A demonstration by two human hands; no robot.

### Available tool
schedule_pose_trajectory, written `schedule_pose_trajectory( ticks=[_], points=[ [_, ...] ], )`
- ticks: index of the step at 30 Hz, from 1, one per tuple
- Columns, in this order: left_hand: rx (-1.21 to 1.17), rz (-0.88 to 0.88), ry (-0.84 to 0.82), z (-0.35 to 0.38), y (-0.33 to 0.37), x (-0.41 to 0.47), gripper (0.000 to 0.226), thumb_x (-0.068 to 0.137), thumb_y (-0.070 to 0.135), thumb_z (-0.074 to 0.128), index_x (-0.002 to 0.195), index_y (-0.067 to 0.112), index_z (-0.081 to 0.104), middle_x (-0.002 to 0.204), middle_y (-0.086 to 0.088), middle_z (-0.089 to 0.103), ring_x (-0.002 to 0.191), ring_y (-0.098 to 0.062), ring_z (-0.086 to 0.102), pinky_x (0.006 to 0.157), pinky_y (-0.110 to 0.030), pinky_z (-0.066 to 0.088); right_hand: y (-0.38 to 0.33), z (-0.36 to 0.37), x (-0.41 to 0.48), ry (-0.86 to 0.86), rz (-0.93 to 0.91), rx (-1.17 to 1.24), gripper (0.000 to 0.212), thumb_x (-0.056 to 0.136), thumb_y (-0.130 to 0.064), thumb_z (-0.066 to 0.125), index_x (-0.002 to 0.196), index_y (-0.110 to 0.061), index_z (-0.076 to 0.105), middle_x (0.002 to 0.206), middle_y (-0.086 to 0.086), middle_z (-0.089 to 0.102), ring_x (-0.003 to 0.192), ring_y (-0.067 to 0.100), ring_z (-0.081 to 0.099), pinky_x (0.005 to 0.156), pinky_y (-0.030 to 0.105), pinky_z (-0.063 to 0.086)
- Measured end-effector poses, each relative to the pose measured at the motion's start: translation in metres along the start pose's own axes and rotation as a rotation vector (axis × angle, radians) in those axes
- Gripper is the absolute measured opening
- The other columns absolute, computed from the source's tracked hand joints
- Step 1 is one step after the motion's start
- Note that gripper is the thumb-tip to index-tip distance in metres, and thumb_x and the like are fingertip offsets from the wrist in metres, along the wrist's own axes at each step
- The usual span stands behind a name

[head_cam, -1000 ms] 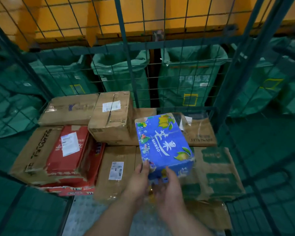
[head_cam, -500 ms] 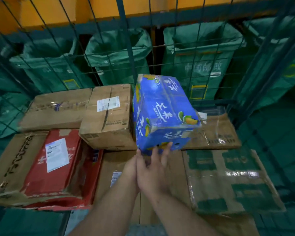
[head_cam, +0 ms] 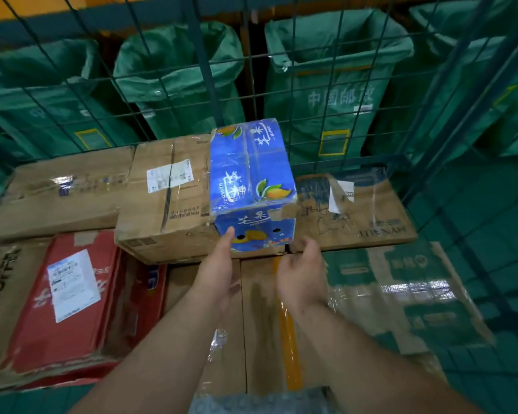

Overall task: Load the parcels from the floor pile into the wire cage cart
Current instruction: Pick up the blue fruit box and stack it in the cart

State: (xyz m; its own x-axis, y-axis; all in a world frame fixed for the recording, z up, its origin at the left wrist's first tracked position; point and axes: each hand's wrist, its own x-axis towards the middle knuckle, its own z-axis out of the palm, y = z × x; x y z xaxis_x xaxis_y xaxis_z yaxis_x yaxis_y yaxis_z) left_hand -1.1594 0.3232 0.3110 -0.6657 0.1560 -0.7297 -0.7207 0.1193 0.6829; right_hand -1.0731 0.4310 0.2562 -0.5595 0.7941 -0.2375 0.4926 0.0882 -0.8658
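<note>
Presently, the blue mango-printed box [head_cam: 251,186], torn at one corner, is touched by the left hand [head_cam: 219,273]; the right hand [head_cam: 301,279] is spread, empty.

One head view looks forward and down, close, into the wire cage cart [head_cam: 192,49].

- Dim, greenish light overall; colours look muddy and flat.
- White glare streaks on the tape of the green-printed carton [head_cam: 413,289] and the flat brown box [head_cam: 63,186], as if from lamps overhead.
- Soft shadow falls beneath both forearms.
- The right hand [head_cam: 301,277] is smeared by motion; the left hand [head_cam: 219,270] is a little sharper.
- Cage wires [head_cam: 293,55] bow outward at the edges, wide-lens distortion.
- Fine print is soft everywhere.
</note>
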Motion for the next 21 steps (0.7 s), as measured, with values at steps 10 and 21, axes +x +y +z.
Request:
schedule_pose_trajectory(
  ticks=[10, 21],
  points=[
    [-0.55, 0.021, -0.161, -0.028, 0.049, 0.037, 0.034, 0.075, 0.005, 0.05, 0.108, 0.009, 0.052, 0.123, -0.014, 0.058, 0.129, -0.032, 0.057, 0.101, -0.048, 0.051, -0.028, 0.001, 0.049, -0.46, 0.1, 0.06, 0.104, 0.089, -0.005, 0.057, 0.16, -0.043, -0.009, 0.156, -0.021, 0.027, 0.12, 0.023, 0.06, 0.085, 0.031, 0.055],
    [-0.159, -0.136, 0.008, -0.041, -0.099, -0.081, 0.025, 0.099, 0.029, 0.055, 0.12, 0.017, 0.063, 0.119, -0.005, 0.067, 0.1, -0.027, 0.069, 0.081, -0.038, 0.052, 0.016, -0.055, -0.035, -0.703, 0.113, -0.396, 0.041, 0.103, -0.024, 0.051, 0.142, -0.01, 0.054, 0.132, 0.012, 0.062, 0.106, 0.024, 0.056, 0.088, 0.03, 0.045]
  ],
)
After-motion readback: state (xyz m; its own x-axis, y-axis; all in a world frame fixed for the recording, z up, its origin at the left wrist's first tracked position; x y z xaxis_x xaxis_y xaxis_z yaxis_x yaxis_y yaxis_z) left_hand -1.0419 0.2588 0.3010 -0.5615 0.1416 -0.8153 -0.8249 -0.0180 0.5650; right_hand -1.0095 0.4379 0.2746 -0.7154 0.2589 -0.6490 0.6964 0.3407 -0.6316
